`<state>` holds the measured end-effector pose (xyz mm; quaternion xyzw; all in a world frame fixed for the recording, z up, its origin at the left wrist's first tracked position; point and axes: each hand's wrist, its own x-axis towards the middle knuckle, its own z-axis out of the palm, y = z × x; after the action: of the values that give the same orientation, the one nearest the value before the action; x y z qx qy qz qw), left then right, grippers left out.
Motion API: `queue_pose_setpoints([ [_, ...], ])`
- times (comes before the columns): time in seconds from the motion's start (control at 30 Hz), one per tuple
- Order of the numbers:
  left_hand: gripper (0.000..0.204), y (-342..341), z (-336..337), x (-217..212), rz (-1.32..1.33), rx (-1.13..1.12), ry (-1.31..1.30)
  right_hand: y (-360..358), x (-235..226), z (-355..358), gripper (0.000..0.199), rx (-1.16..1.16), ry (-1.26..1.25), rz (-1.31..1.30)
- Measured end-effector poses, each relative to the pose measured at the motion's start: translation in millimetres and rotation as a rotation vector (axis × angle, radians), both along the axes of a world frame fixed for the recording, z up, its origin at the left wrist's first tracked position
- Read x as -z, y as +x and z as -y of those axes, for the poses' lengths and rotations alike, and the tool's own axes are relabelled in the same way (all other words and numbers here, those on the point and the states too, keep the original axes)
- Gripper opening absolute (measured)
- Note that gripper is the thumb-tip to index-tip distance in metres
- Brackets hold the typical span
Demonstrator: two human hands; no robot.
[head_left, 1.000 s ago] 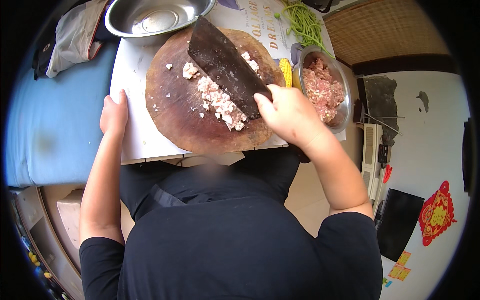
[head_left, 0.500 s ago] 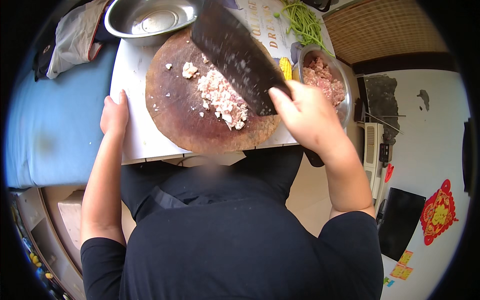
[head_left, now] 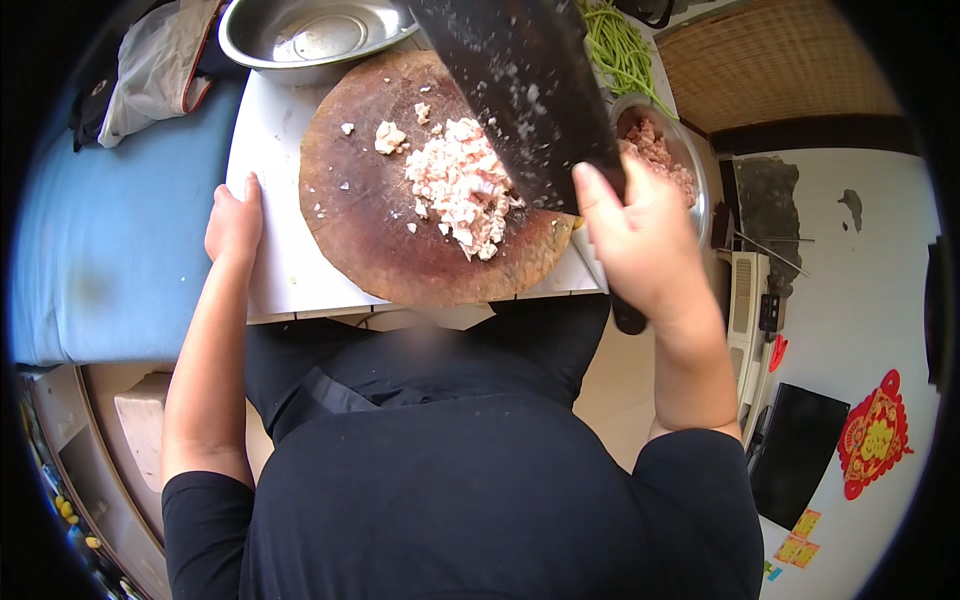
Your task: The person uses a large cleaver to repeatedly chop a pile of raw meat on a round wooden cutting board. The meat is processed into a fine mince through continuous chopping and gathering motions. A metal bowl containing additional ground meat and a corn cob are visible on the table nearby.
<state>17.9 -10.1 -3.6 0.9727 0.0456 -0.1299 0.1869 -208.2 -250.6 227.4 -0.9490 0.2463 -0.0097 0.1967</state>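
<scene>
The right hand (head_left: 640, 245) grips a cleaver (head_left: 525, 95) raised over minced meat (head_left: 460, 190) on the board (head_left: 360, 230) (round, wooden), while the left hand (head_left: 233, 218) rests flat and empty beside it.

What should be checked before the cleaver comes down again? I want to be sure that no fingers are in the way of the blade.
1. Left hand away from the chopping path: ok, it rests on the white table edge, left of the round wooden board.
2. Right hand grip on the cleaver: ok, fingers closed round the handle.
3. Blade raised off the minced meat: ok, lifted above the board.
4. Meat gathered under the blade: ok, mostly one pile, a few bits scattered.
5. Board steady on the table: cannot tell.
6. Metal bowl of meat apart from the swing: cannot tell, it sits close beside the right hand.
</scene>
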Motion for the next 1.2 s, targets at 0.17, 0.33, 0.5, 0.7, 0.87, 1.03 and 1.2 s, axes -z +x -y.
queue_pose_setpoints([
  [0.17, 0.064, 0, 3, 7, 0.019, 0.007, -0.024, 3, 31, 21, 0.035, -0.092, -0.077, -0.213],
  [0.33, 0.064, -1, 0, 0, 0.016, -0.011, 0.004, -5, -1, 8, 0.027, 0.004, 0.146, 0.147],
  [0.5, 0.064, -1, 8, 3, 0.01, 0.014, -0.023, -2, 38, 13, 0.033, -0.08, -0.113, -0.208],
  [0.7, 0.063, -2, -2, 2, 0.02, -0.011, 0.018, -2, 0, 7, 0.027, -0.005, 0.108, 0.049],
  [0.87, 0.063, -1, 8, 0, 0.016, 0.002, -0.009, 8, 38, 12, 0.033, 0.001, -0.098, -0.235],
  [1.03, 0.063, 2, -1, 0, 0.019, -0.002, -0.003, 8, -1, 11, 0.032, -0.014, 0.018, -0.1],
  [1.2, 0.064, 0, 6, 0, 0.012, -0.002, -0.018, 7, 16, 2, 0.033, 0.095, -0.125, -0.119],
])
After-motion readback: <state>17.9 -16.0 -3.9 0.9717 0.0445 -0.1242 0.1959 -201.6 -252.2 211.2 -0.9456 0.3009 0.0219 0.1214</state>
